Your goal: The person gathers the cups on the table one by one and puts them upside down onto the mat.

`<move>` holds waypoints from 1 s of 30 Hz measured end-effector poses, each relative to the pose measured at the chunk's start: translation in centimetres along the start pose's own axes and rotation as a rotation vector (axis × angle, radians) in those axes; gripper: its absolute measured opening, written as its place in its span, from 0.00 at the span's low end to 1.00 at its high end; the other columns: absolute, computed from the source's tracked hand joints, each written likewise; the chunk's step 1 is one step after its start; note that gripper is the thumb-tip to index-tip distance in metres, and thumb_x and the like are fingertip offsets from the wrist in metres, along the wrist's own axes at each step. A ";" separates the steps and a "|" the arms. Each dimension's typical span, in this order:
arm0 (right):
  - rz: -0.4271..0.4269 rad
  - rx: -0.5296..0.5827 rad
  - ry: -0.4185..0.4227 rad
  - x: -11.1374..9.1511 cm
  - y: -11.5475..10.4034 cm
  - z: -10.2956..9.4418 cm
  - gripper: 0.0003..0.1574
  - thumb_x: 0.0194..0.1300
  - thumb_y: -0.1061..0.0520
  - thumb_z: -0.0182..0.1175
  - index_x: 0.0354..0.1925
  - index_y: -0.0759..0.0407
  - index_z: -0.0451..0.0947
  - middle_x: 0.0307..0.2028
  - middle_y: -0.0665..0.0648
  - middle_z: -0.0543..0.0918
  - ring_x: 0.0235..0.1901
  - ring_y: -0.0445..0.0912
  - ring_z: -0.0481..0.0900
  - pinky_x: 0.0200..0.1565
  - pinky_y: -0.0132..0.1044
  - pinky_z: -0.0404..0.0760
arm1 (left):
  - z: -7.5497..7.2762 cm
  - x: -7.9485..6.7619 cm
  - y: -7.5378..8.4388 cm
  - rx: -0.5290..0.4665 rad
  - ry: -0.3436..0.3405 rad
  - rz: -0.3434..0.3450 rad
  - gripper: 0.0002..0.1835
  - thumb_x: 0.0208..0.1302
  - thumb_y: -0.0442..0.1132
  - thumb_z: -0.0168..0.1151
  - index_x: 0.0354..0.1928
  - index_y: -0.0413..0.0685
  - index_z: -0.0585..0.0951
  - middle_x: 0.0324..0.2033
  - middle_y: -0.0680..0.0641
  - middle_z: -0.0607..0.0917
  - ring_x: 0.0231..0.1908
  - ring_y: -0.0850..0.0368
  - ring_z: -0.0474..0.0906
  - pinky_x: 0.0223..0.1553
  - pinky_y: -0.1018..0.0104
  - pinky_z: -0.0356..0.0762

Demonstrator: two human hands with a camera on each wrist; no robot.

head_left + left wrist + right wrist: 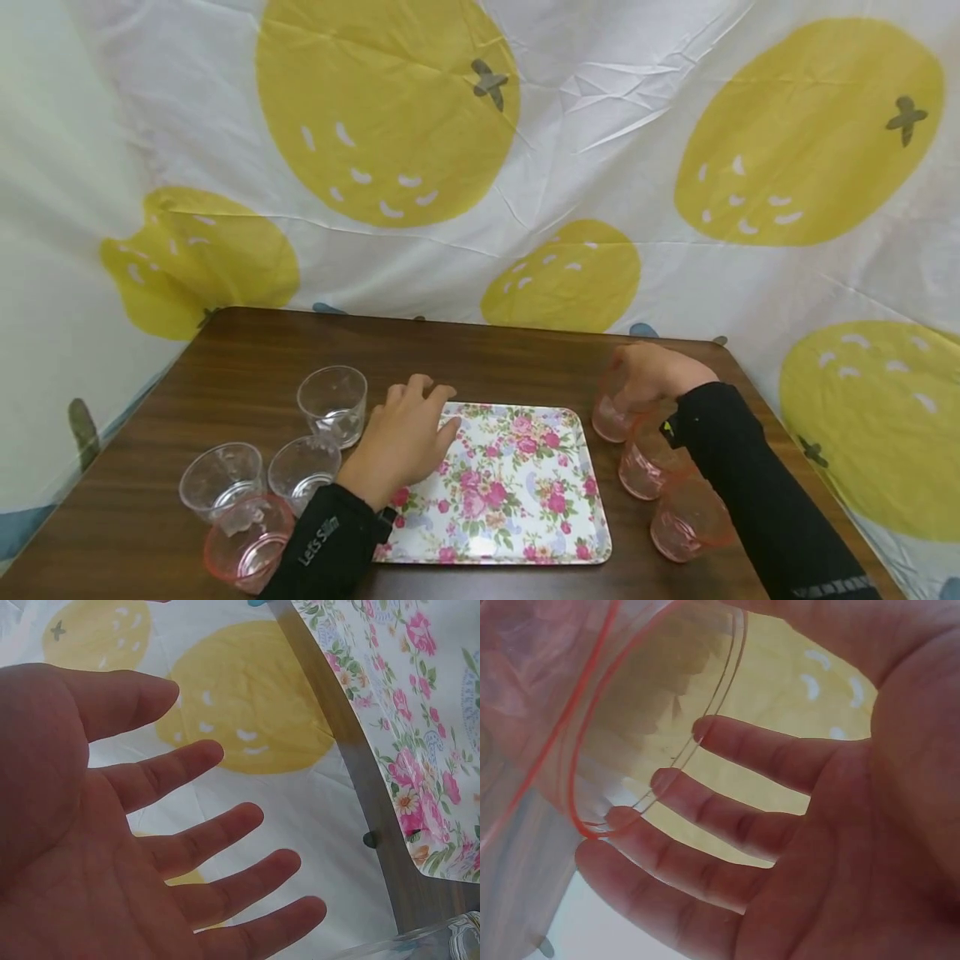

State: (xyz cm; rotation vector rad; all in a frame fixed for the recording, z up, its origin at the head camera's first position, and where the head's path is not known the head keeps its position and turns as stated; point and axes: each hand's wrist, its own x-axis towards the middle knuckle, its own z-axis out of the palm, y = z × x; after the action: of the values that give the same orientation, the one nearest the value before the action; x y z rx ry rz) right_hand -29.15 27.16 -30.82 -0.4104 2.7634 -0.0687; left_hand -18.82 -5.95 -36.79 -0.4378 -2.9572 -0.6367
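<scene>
At the far right of the table, my right hand [651,377] reaches over a pink glass [611,410] and holds it near the top. Its fingertips lie along the red-edged rim [592,690] in the right wrist view. Two more pink glasses, a middle one [647,462] and a near one [686,521], stand in a row toward me, partly behind my sleeve. My left hand [405,435] is over the left edge of a flowered tray [517,475], fingers spread and palm [75,847] bare. Just left of that hand stands a clear glass [332,404].
Left of the tray, two other clear glasses, one outer [222,479] and one inner [303,471], stand close together. A pink glass [249,542] overlaps them nearer me. The brown table [450,346] ends against a lemon-print cloth [570,167] behind.
</scene>
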 end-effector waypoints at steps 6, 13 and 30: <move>-0.054 0.012 0.061 -0.3 0.4 0.2 0.43 0.52 0.46 0.73 0.61 0.65 0.73 0.56 0.68 0.79 0.50 0.57 0.77 0.45 0.52 0.82 | -0.2 -0.1 0.1 -0.015 -0.013 0.034 0.24 0.73 0.50 0.54 0.65 0.48 0.74 0.65 0.34 0.70 0.60 0.35 0.67 0.55 0.39 0.76; -0.145 0.040 0.150 -1.6 0.3 -0.4 0.34 0.53 0.50 0.72 0.56 0.61 0.76 0.56 0.66 0.76 0.49 0.54 0.73 0.41 0.46 0.80 | -0.3 -0.4 -0.1 -0.058 -0.037 0.034 0.25 0.73 0.50 0.54 0.67 0.49 0.73 0.67 0.35 0.68 0.61 0.37 0.66 0.54 0.40 0.77; -0.283 0.097 0.479 -5.7 -2.4 -1.8 0.42 0.53 0.45 0.73 0.61 0.59 0.70 0.55 0.63 0.72 0.51 0.55 0.74 0.48 0.53 0.79 | -0.4 0.1 -0.6 -0.120 0.042 0.066 0.25 0.72 0.50 0.56 0.67 0.52 0.72 0.66 0.39 0.69 0.58 0.43 0.69 0.45 0.51 0.81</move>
State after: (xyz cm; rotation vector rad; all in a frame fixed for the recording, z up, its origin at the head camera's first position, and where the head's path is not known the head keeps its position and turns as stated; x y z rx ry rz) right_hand -24.03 26.55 -27.05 -0.8537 3.1220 -0.4189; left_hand -19.09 -6.66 -36.66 -0.5219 -2.8616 -0.8088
